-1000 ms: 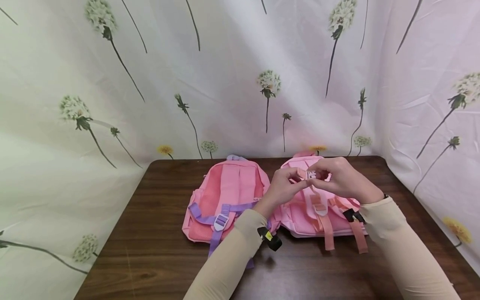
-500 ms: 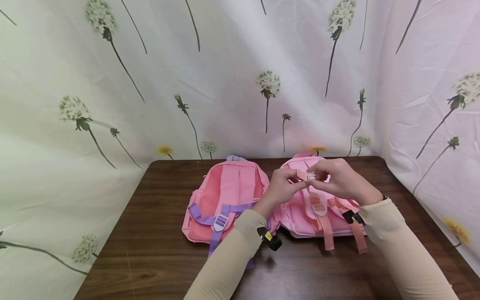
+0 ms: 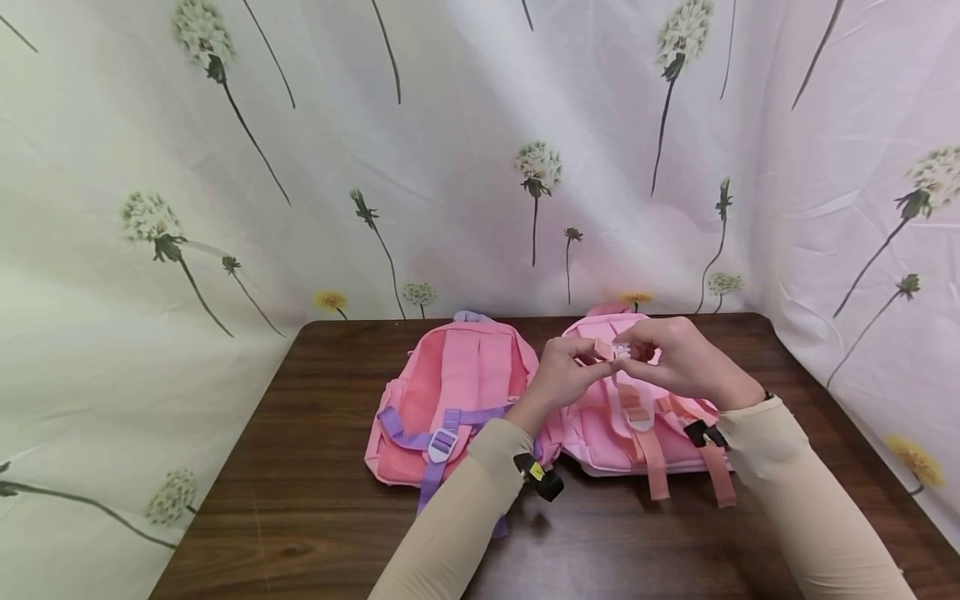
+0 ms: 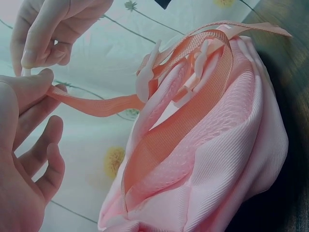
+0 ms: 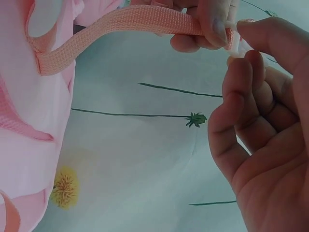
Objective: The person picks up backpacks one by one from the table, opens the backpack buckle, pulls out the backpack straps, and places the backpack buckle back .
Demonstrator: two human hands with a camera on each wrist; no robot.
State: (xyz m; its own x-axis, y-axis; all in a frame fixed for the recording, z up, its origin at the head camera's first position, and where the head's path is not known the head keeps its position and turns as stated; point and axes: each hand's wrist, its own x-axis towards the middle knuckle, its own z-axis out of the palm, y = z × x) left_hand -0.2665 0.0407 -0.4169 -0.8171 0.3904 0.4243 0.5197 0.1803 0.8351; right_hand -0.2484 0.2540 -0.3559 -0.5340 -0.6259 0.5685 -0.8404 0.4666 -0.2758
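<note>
Over the right-hand pink backpack [image 3: 588,429], both hands meet at a small white plastic buckle [image 3: 622,352]. My left hand [image 3: 564,373] pinches the end of a peach webbing strap [image 4: 104,106] between thumb and fingers; its other fingers are loosely bent. From the left side of the buckle, my right hand [image 3: 686,362] is across from it, pinching the white piece with thumb and fingertips. In the right wrist view the strap [image 5: 130,20] runs from the backpack up to the fingers. Fingertips hide much of the buckle.
A second pink backpack [image 3: 461,358] with purple straps [image 3: 431,479] and a white slider [image 3: 442,445] lies left. Peach strap ends [image 3: 655,471] hang off the right backpack's front. Behind the dark wooden table [image 3: 315,417] hangs a flower-print curtain [image 3: 450,167].
The white buckle has shifted and turned slightly between the fingertips. Both hands and both backpacks stay in nearly the same place.
</note>
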